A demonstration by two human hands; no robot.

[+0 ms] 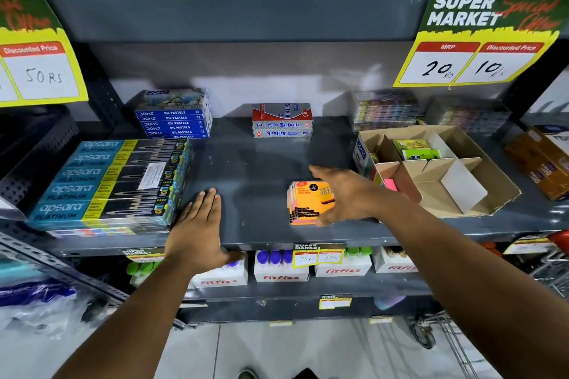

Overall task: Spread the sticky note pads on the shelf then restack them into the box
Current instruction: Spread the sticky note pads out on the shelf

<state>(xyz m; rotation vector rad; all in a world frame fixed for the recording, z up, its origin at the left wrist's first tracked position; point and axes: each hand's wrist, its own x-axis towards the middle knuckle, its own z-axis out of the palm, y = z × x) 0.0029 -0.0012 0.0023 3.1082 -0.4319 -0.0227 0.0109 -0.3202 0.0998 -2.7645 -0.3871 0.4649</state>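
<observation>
Grey metal shelf [261, 163] in a shop aisle, stationery on it, price signs hanging above, tiled floor below.

Head view. Stack of sticky note pads [309, 203] lies flat on the shelf near its front edge, just left of the cardboard box [480, 191]. Box is open, split by dividers; a few green pads [415, 149] sit in a rear compartment, a pink pad [390, 184] shows at the near left corner; most compartments look empty. Right hand [345, 194] rests over the stack's right side, fingers [320, 172] spread apart across the top, thumb at the near edge; contact likely, no firm clamp seen. Left hand [197, 224] lies flat on the shelf edge, fingers together, holding nothing, beside the apsara pencil boxes [114, 181].

Judgement: pads light, stiff as blocks, film-wrapped so probably slippery against each other; stack may shear. Best held by opposite side edges, or fanned by pushing the top pads sideways.
</observation>
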